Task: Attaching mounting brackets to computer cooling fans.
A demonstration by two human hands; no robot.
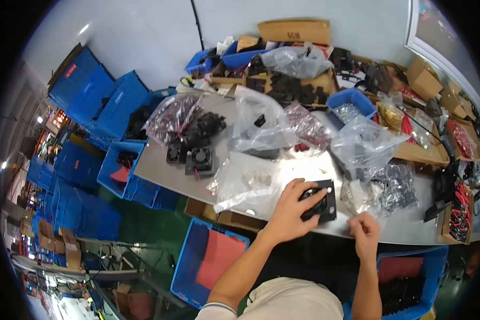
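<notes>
My left hand (290,213) lies over a square black cooling fan (329,201) at the table's front edge, its fingers and thumb closed around the frame. Just right of it, my right hand (365,229) is held with thumb and fingertips pinched together; whatever they hold, if anything, is too small to make out. Close beyond that hand lies a clear bag of small metal parts (360,194). To the left of the fan is a flattened clear plastic bag (245,178). More black fans (201,159) stand at the table's left end.
A blue bin of screws (352,101) and open clear bags (264,122) crowd the back of the grey table (160,169). Cartons of cables (458,216) line the right side. Below the front edge stand blue crates (184,266) on both sides of me.
</notes>
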